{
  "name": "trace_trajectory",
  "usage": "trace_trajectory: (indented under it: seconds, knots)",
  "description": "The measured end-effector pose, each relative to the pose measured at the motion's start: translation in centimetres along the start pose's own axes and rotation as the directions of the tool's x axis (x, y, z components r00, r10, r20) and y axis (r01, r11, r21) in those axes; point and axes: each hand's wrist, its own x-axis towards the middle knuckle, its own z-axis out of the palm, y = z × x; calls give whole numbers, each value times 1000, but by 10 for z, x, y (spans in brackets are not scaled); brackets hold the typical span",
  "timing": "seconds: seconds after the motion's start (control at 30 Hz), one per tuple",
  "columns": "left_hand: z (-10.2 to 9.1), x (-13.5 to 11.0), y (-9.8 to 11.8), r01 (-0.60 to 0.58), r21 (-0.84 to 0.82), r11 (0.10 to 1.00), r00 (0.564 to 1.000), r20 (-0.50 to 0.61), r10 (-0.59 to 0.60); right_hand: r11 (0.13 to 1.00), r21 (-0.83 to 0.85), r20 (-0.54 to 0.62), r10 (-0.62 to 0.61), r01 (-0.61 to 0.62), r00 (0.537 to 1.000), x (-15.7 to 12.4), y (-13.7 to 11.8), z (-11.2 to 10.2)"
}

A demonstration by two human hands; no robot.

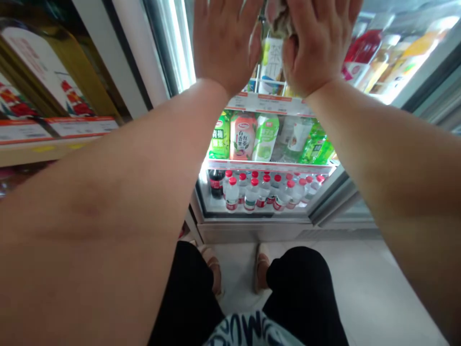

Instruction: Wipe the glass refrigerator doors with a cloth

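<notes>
Both my arms reach up and forward into a lit drinks fridge, over its upper shelf. My left hand (226, 45) shows its back, fingers stretched upward and cut off by the frame's top edge; nothing shows in it. My right hand (319, 45) is beside it, closed on a crumpled greyish-beige cloth (283, 24) at its thumb side; its fingertips are out of frame. Below and between the hands stands a bottle with a white and green label (272, 62), on the shelf with a price strip (270, 103).
Lower down, green and pink drink bottles (244, 137) line the middle shelf (270, 166). Several red-capped water bottles (252, 194) and a dark cola bottle (216, 183) fill the bottom. Large oil bottles (46, 72) occupy a shelf at left. The fridge door frame (331, 202) is at right.
</notes>
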Motion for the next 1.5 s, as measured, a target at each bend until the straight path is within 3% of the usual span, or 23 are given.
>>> trace_trajectory:
  seconds: [0.07,0.13,0.2,0.23,0.33,0.4,0.57,0.63,0.8,0.87,0.93,1.03,1.1,1.17,1.27,1.33,1.37,1.43,1.5]
  knots:
    - [0,0,0,-23,-33,999,999,-24,23,999,14,-16,53,-53,998,0,-1,-1]
    - [-2,-1,2,6,-18,1000,1000,4,-6,963,28,-34,270,-269,962,2,0,2]
    - [-7,-2,6,75,30,997,994,72,-77,920,32,-53,391,-390,919,3,1,6]
    - [-10,-2,8,104,55,993,989,104,-109,929,31,-57,370,-369,927,2,2,7]
    - [-15,-4,13,128,81,989,983,120,-137,993,20,-32,117,-116,993,-1,1,5]
    - [-15,-5,13,125,100,987,984,112,-136,999,29,-21,32,-32,999,-2,1,5]
    - [-12,-6,11,124,203,971,982,118,-150,970,43,-85,242,-239,967,0,6,15]
    - [-12,-5,11,124,204,971,982,115,-149,962,45,-113,272,-268,956,-1,6,16]
    - [-12,-5,11,117,183,976,988,82,-134,998,57,-29,28,-26,999,-7,-2,-2]
    - [-12,-6,12,108,179,978,989,78,-123,997,76,-11,1,-1,1000,-7,-3,-4]
    - [-12,-6,12,116,195,974,987,90,-135,989,86,-59,124,-119,990,-6,0,1]
    - [-12,-8,13,114,229,967,985,103,-140,933,82,-128,359,-351,925,-4,7,16]
    - [-13,-8,14,108,236,966,985,105,-136,913,72,-147,409,-402,901,-4,10,20]
    - [-13,-7,13,106,230,967,987,90,-130,930,60,-160,368,-363,916,-5,9,17]
    - [-10,-4,10,106,190,976,990,67,-120,996,27,-72,92,-90,993,-9,1,5]
    - [-4,-1,5,85,140,987,996,21,-89,996,19,-10,-92,92,996,-11,-3,-1]
    - [-1,0,3,62,111,992,998,-10,-61,993,19,1,-117,117,993,-11,-3,-2]
    - [7,2,-3,10,70,998,997,-79,-4,1000,19,-30,23,-22,999,-9,-3,2]
    - [11,3,-7,-25,49,998,994,-106,30,961,22,-108,275,-275,955,-7,-1,9]
